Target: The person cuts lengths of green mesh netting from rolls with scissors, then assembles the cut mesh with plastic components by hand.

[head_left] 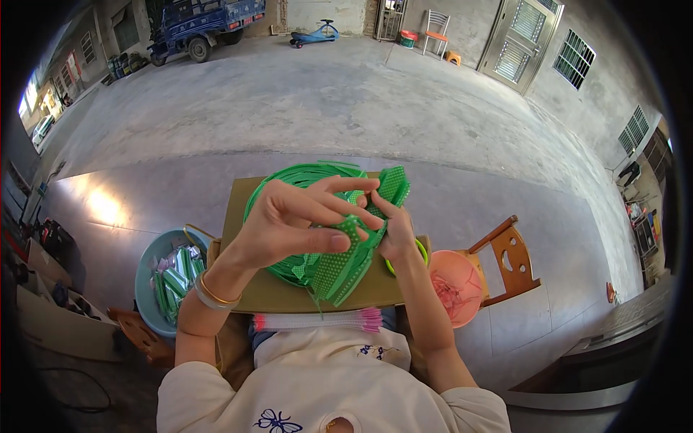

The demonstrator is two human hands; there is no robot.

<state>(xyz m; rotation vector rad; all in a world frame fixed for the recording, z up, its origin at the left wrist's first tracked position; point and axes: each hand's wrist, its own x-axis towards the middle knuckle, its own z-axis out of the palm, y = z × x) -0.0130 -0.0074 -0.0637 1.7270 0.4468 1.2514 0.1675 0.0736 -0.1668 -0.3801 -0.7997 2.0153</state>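
Observation:
Green ribbon with white dots [336,273] is gathered into folded loops between my two hands above a cardboard surface. My left hand [296,216] has its thumb and fingers around the lower-left loops. At the other side, my right hand [393,229] pinches the folds near the middle, and an upper loop stands out beyond its fingertips. Behind and below my hands, a large coil of green ribbon [278,189] lies on the brown cardboard [234,216]. A bundle of thin white sticks with pink ends [317,320] rests across my lap.
Left of me, a blue-green basin [148,270] holds shiny green and silver packets. To the right stand a pink basin [469,270] with pink strips and a wooden chair [516,263]. A yellow-green ring [423,252] shows by my right wrist. A blue three-wheeled truck [206,25] is parked far off.

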